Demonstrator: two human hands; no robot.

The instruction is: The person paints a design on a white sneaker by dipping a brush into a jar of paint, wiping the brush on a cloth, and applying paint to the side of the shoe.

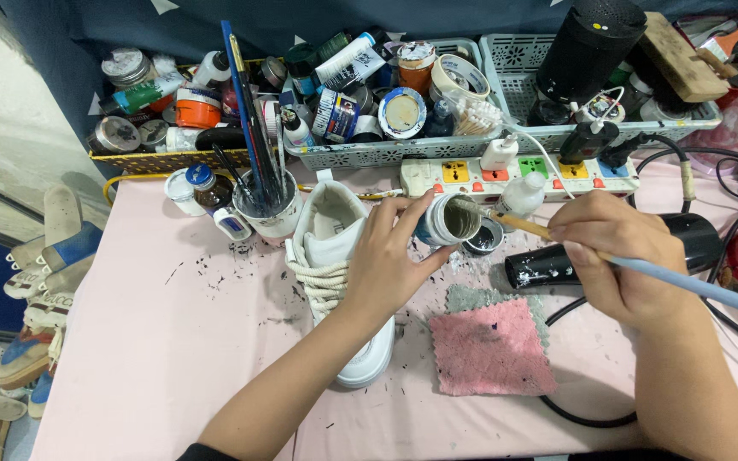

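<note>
My left hand (pixel 386 256) held the small paint jar (pixel 444 220), light and smooth-sided, tilted above the pink surface (pixel 172 341) beside the white shoe (pixel 343 256), its grip wrapped round the wall, while my right hand (pixel 612 256) pinched the stiff, slender brush (pixel 557 235), tip inside the jar's mouth.

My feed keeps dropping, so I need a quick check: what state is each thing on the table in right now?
Left hand: grips the paint jar.
Paint jar: open, tilted toward the brush.
Right hand: holds the paintbrush.
Paintbrush: tip inside the jar mouth.
White sneaker: upright, laces loose.
Jar lid: off, lying on the table.
Power strip: plugs inserted.
Pink cloth: flat, stained.
</note>
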